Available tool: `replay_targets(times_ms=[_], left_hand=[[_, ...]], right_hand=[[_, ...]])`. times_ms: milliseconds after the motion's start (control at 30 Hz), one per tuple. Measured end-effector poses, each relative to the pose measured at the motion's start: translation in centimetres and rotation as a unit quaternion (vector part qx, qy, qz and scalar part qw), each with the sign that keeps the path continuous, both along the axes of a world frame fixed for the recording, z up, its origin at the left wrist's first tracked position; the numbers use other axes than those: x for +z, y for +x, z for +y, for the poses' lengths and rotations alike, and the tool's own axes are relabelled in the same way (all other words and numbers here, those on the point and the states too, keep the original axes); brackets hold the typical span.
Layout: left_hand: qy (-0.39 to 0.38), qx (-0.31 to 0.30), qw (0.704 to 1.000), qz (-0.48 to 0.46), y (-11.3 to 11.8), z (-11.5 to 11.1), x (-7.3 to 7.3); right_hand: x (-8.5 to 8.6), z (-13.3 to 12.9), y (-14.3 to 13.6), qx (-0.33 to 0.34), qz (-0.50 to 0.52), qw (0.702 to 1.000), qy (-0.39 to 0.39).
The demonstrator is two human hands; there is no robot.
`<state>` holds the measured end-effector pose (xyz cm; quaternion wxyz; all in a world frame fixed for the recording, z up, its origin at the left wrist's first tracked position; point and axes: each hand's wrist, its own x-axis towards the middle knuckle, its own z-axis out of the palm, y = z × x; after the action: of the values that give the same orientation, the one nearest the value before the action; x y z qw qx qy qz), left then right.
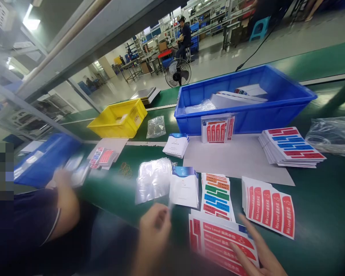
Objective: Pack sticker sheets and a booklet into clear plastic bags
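1. At the far left a co-worker's arm (63,203) in a dark sleeve reaches toward a blue tray (43,159); that hand is blurred.
2. Beyond it a yellow bin (117,119) stands on the green table (324,214), with a small clear bag (156,126) just beside it.
3. My left hand (153,230) is loosely clenched, pinching the edge of a clear plastic sleeve (153,178) that lies next to a white booklet stack (184,187) with a blue top band; its print is too small to read.
4. Right of the booklets sits a stack of sticker sheets (217,195) with orange, green, blue and red strips, unreadable.
5. My right hand (258,249) is released, fingers flat on the red label sheets (218,239) at the near edge of the table; the lettering seems to read "Max Level".
6. A further red stack (268,207) reads "Max Level" as well.
7. Behind stand a blue crate (247,115) and a red-and-blue sheet pile (291,147).
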<state>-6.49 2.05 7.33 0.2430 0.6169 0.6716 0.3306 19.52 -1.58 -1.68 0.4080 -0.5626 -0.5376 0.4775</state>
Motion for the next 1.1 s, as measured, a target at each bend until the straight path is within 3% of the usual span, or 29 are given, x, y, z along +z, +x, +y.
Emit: replay_targets(times_ms=[100, 167, 233, 400, 833, 1100], left_hand=[[0.000, -0.144, 0.989, -0.018, 3.8, -1.3, -0.7], [0.031, -0.217, 0.976, 0.007, 5.6, -1.6, -2.0], [0.049, -0.250, 0.966, 0.038, 6.6, -1.9, -3.3], [0.021, -0.250, 0.966, 0.060, 6.8, -2.2, -4.7], [-0.051, -0.301, 0.950, 0.069, 7.4, -1.8, -4.2], [-0.116, -0.263, 0.958, -0.011, 7.5, -1.5, -3.3]], right_hand=[[1.3, 1.0, -1.4, 0.131, -0.056, 0.988, 0.056], [1.7, 1.4, -1.9, 0.160, -0.093, 0.979, 0.084], [1.9, 1.3, -2.0, 0.161, -0.112, 0.976, 0.091], [2.0, 0.5, -1.8, 0.154, -0.107, 0.981, 0.054], [2.7, 0.3, -2.0, 0.145, -0.063, 0.987, -0.011], [2.4, 0.2, -1.7, 0.136, -0.038, 0.990, -0.026]])
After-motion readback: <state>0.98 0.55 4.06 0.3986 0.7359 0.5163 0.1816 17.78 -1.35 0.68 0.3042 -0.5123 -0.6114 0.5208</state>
